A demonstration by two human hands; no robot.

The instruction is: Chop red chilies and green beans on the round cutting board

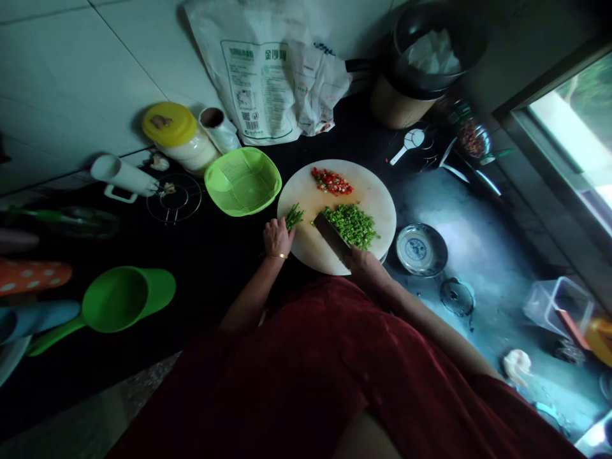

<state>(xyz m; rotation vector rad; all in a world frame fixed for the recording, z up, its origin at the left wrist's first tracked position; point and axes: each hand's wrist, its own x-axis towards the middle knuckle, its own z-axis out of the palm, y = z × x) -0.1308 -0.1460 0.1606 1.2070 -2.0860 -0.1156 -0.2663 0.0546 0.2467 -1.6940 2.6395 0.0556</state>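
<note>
On the round white cutting board point(306, 182) lie a heap of chopped green stalks point(356, 224) and a smaller heap of chopped red chilli point(332, 181). My left hand point(278, 236) is closed around a bunch of uncut green stalks point(294, 216) at the board's left edge. The cut tips point up and right out of the fingers. My right hand point(364, 263) grips the handle of a cleaver point(331, 236). Its blade lies slanted between the green stalks and the green heap, touching or close to the heap's left side. The cleaver's handle is hidden in the fist.
A green basket point(243, 182) stands behind my left hand. Right of the board is a patterned dish point(421, 249). A green ladle point(117, 299) lies at the left. Farther back are a yellow-lidded jar point(184, 137), a white printed bag point(261, 89) and a dark pot point(425, 80).
</note>
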